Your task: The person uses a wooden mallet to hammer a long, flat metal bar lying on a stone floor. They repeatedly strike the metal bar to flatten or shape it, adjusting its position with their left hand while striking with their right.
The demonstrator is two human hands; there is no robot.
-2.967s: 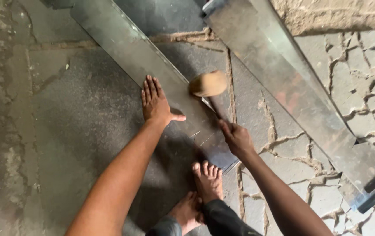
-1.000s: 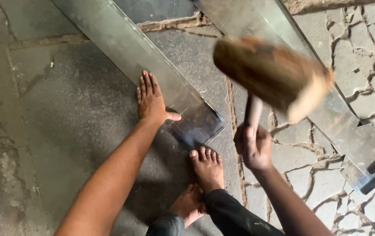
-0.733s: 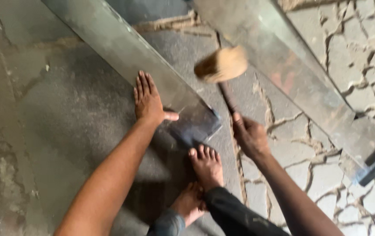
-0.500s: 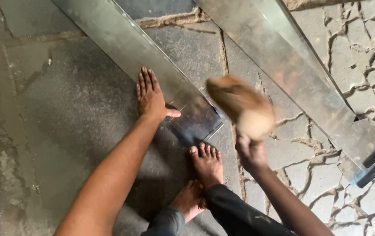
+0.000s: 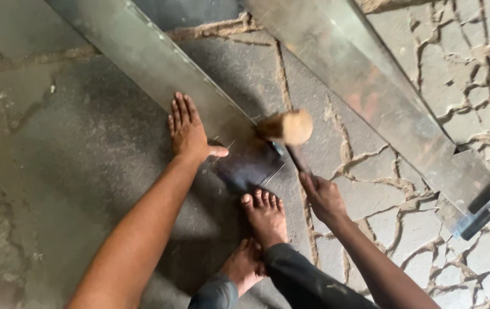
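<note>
A: Fingers?

B: Left hand flat, fingers together, thumb out, pressing beside the near sheet, thumb at its edge. Right hand clamped on the mallet handle. Handle mostly hidden by the fist, the rest blurred.

A: Mallet head?

B: Wooden, on or just above the sheet's lower end. Motion blur, so I can't tell whether it's touching.

A: Counts?

B: Two hands, one mallet, two feet, two sheets. Far sheet lies well apart to the right, with a notched end. Both sheets are cut off at the top edge.

A: Anything else hidden?

B: The rear foot is half behind the front one and a dark trouser cuff. Floor is cracked concrete, with heavier cracking on the right.
</note>
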